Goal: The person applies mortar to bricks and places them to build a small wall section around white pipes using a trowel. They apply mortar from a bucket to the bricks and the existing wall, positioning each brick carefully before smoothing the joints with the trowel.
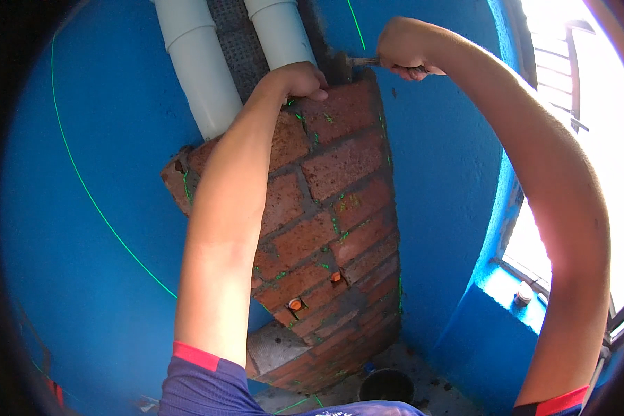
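My right hand is closed round the handle of a small tool, likely a trowel, whose dark blade is against the mortar strip at the top right of the brickwork. My left hand is at the top edge of the red brick column, in front of a white pipe, with its fingers curled; what lies under them is hidden. The brick face has grey mortar joints, green laser flecks and small orange fittings in two holes.
Blue walls flank the brickwork, with a second white pipe at its left. A bright barred window is at right, its sill holding a small cylinder. A dark bucket stands on the floor below.
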`<state>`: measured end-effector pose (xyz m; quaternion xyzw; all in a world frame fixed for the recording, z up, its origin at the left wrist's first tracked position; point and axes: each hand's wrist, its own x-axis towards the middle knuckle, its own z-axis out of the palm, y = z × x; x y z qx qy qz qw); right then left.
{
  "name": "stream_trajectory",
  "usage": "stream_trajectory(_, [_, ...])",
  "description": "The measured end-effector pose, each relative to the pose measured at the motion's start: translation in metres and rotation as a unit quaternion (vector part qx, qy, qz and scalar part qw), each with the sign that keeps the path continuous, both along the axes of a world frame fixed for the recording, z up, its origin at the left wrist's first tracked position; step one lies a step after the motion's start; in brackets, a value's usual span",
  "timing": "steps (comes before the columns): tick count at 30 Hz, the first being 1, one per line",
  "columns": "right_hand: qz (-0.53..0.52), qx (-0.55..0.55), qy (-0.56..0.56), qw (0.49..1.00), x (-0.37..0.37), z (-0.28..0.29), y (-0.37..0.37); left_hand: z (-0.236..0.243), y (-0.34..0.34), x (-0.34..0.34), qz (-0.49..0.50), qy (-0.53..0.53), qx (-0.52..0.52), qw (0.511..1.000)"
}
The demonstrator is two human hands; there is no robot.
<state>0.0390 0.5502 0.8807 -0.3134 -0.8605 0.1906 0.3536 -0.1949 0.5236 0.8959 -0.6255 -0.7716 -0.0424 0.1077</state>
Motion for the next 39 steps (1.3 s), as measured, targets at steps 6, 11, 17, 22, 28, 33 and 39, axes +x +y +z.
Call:
stream_trajectory(6, [-0.016, 0.005, 0.004, 1.0, -0.008, -0.003, 0.001, 0.001, -0.004, 0.001, 0.004, 0.021, -0.004, 1.0])
stream_trajectory(11, [-0.006, 0.023, -0.004, 1.0, -0.003, -0.006, 0.017, 0.003, -0.002, -0.001, -0.01, 0.021, -0.012, 1.0])
stream_trajectory(17, [-0.033, 0.265, 0.172, 0.948, 0.027, -0.075, 0.018, 0.004, 0.001, 0.001, -0.002, 0.051, -0.028, 0.998])
stream_trajectory(22, [0.132, -0.287, 0.216, 0.924, 0.066, -0.18, -0.017, 0.002, 0.002, 0.007, 0.005, 0.081, -0.025, 0.996])
stream_trajectory(28, [0.045, -0.16, 0.216, 0.962, 0.053, -0.259, -0.01, 0.002, -0.013, 0.008, 0.0, 0.064, 0.018, 0.998])
stream_trajectory(33, [0.032, -0.17, 0.286, 0.942, 0.025, -0.246, 0.014, -0.055, -0.067, 0.058, -0.141, 0.073, 0.348, 0.924])
stream_trajectory(39, [0.046, -0.057, 0.288, 0.955, 0.001, -0.268, 0.05, -0.249, -0.18, 0.115, -0.285, -0.121, 0.26, 0.914])
